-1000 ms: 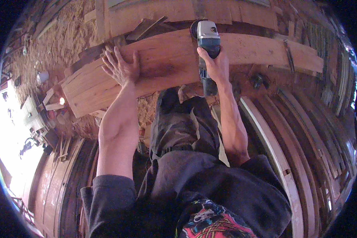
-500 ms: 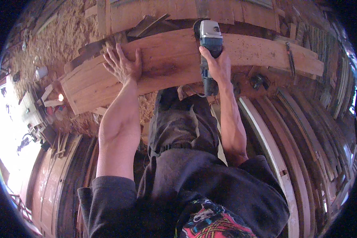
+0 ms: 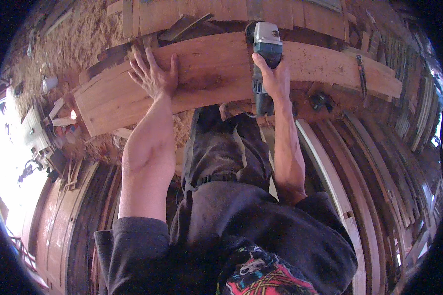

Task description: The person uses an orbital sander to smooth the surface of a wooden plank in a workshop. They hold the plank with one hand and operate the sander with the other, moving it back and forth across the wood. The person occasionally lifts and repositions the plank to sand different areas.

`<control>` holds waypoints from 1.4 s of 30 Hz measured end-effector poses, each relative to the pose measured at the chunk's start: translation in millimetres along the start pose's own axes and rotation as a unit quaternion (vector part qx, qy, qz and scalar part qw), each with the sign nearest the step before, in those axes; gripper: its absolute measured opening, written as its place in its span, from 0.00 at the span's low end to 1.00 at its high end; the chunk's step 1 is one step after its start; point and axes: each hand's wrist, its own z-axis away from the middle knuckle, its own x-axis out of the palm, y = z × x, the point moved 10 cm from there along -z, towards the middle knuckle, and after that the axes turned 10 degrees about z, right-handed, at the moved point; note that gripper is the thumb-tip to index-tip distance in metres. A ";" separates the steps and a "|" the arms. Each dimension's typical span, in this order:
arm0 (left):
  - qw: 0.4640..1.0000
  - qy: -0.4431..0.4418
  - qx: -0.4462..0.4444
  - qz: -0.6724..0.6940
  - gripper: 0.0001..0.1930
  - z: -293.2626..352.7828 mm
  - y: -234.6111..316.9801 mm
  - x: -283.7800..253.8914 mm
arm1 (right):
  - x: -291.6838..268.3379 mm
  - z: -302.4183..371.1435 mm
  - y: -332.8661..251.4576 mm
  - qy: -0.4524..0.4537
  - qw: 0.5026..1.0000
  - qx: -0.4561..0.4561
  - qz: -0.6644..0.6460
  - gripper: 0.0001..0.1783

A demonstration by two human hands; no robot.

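My left hand [image 3: 157, 78] lies with its fingers spread on the left part of a wide reddish-brown wooden board [image 3: 209, 64]. In my right hand [image 3: 275, 78] is an angle grinder [image 3: 268, 43] with a silver head and a teal body. My fingers wrap round its body, and the tool stands across the board just right of the middle. Its dark disc shows at the left of the head, near the board's far edge; I cannot tell whether it touches the wood. Part of the grinder is hidden by my hand.
A dark bar-shaped tool [image 3: 362, 73] lies across the board's right end. Beyond the board are wood scraps [image 3: 186, 28] and larger planks [image 3: 206, 11]. Sawdust [image 3: 91, 32] covers the floor at far left. Long timber [image 3: 325, 172] lies on both sides of my legs.
The grinder and my right hand have shifted slightly right and away from me. My left hand stays spread on the board. The whole view has moved a little.
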 end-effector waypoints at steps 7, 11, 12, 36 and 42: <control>1.000 -0.003 -0.003 0.000 0.49 -2.1 -4.7 1.9 | -6.7 -4.7 -3.0 0.010 0.999 0.019 -0.033 0.26; 1.000 -0.003 -0.005 0.006 0.49 -3.6 -2.4 1.7 | -15.1 -6.1 -6.1 0.041 0.998 0.021 -0.053 0.23; 1.000 -0.003 -0.005 0.009 0.49 -3.9 -2.3 2.1 | -14.3 -6.7 -7.4 0.038 0.998 0.014 -0.050 0.24; 1.000 0.004 0.002 -0.004 0.49 -6.1 2.0 -1.2 | 0.3 9.3 -9.2 0.006 1.000 0.011 -0.017 0.28; 1.000 0.015 0.001 0.004 0.48 -8.8 0.6 0.4 | 0.2 19.8 4.6 -0.006 1.000 0.027 -0.002 0.34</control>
